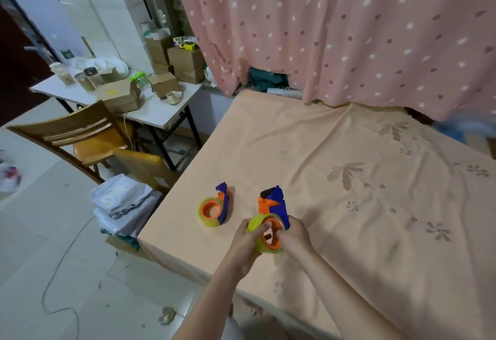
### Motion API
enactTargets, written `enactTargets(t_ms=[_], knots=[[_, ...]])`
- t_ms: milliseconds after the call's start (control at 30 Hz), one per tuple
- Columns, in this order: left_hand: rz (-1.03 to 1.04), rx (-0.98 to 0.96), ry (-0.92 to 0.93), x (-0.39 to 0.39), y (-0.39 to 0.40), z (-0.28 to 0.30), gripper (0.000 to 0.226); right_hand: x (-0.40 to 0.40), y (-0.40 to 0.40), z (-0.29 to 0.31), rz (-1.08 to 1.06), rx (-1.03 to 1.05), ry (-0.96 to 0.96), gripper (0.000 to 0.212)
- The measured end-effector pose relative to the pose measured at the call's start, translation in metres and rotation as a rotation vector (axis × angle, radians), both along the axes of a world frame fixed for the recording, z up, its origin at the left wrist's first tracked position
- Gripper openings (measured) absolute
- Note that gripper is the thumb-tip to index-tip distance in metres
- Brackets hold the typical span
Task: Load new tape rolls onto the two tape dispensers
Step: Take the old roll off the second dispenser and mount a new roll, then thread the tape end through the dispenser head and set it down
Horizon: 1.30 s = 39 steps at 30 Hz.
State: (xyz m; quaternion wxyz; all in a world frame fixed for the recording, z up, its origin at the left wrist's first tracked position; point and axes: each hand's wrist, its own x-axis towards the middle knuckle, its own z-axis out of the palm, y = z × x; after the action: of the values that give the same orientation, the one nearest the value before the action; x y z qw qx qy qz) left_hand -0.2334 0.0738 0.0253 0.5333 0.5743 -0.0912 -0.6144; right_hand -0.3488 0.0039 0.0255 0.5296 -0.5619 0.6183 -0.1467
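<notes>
Gripping one tape roll on its dispenser — both hands — left hand, right hand.

Two tape dispensers on the cloth-covered table, lower centre of frame, near its left edge. One dispenser lies left, tape roll on it. Second dispenser just right of it, apart. Second tape roll at its near end, between left hand and right hand. Curtain behind table, upper right. Side table with boxes upper left; chair before it.

Peach-sheeted bed, loaded blue-orange tape dispenser lying near its corner
</notes>
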Motion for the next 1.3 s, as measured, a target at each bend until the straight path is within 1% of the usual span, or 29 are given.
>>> enactTargets(t_ms=[133, 200, 300, 333, 400, 467, 500, 567, 600, 700, 800, 833, 900, 933, 967, 1000, 1100, 1133, 1167, 1233, 1300], knots=[[-0.112, -0.023, 0.01, 0.048, -0.029, -0.007, 0.046, 0.042, -0.023, -0.007, -0.098, -0.009, 0.068, 0.011], [-0.168, -0.036, 0.039, 0.074, -0.04, -0.008, 0.045, 0.064, -0.029, -0.007, -0.149, -0.019, 0.105, 0.01], [-0.256, -0.056, 0.098, 0.116, -0.052, -0.009, 0.037, 0.098, -0.035, -0.003, -0.207, -0.041, 0.14, 0.009], [-0.287, -0.064, 0.11, 0.129, -0.056, -0.007, 0.04, 0.108, -0.036, -0.002, -0.235, -0.046, 0.135, 0.008], [-0.37, -0.057, 0.096, 0.152, -0.065, -0.003, 0.058, 0.123, -0.037, -0.001, -0.304, -0.039, 0.096, 0.004], [-0.478, -0.035, 0.076, 0.169, -0.072, 0.001, 0.077, 0.134, -0.037, 0.001, -0.378, 0.008, 0.001, 0.012], [-0.523, -0.023, 0.08, 0.175, -0.075, 0.001, 0.081, 0.138, -0.038, 0.001, -0.406, 0.043, -0.058, 0.014], [-0.604, -0.01, 0.095, 0.182, -0.08, 0.002, 0.08, 0.145, -0.039, 0.004, -0.459, 0.112, -0.158, 0.016], [-0.637, -0.012, 0.11, 0.183, -0.081, 0.001, 0.078, 0.148, -0.04, 0.004, -0.471, 0.125, -0.167, 0.015], [-0.654, -0.014, 0.162, 0.18, -0.083, -0.005, 0.078, 0.148, -0.039, 0.003, -0.386, 0.073, -0.083, 0.014], [-0.57, -0.005, 0.14, 0.179, -0.087, -0.01, 0.086, 0.142, -0.041, 0.008, -0.214, 0.0, -0.02, 0.022], [-0.542, -0.005, 0.12, 0.18, -0.088, -0.011, 0.09, 0.139, -0.043, 0.013, -0.188, -0.08, 0.045, 0.025], [-0.506, -0.01, 0.094, 0.182, -0.09, -0.01, 0.093, 0.132, -0.048, 0.028, -0.222, -0.275, 0.176, 0.025], [-0.499, -0.017, 0.082, 0.182, -0.091, -0.008, 0.093, 0.13, -0.05, 0.035, -0.231, -0.342, 0.174, 0.022], [-0.499, -0.031, 0.061, 0.181, -0.092, -0.005, 0.093, 0.128, -0.053, 0.042, -0.196, -0.377, 0.153, 0.019], [-0.51, -0.049, 0.036, 0.181, -0.094, -0.002, 0.093, 0.129, -0.055, 0.049, -0.131, -0.383, 0.131, 0.018], [-0.584, -0.105, -0.004, 0.174, -0.099, 0.002, 0.088, 0.135, -0.062, 0.061, 0.035, -0.306, 0.135, 0.031], [-0.612, -0.116, -0.013, 0.171, -0.099, 0.004, 0.083, 0.136, -0.065, 0.064, 0.054, -0.282, 0.146, 0.03], [-0.636, -0.123, -0.015, 0.169, -0.1, 0.005, 0.078, 0.136, -0.068, 0.067, 0.057, -0.269, 0.142, 0.025], [-0.674, -0.128, -0.013, 0.165, -0.101, 0.005, 0.069, 0.134, -0.073, 0.069, 0.054, -0.273, 0.159, 0.009], [-0.682, -0.127, -0.027, 0.164, -0.103, 0.003, 0.066, 0.131, -0.075, 0.07, 0.043, -0.283, 0.175, 0.022]])
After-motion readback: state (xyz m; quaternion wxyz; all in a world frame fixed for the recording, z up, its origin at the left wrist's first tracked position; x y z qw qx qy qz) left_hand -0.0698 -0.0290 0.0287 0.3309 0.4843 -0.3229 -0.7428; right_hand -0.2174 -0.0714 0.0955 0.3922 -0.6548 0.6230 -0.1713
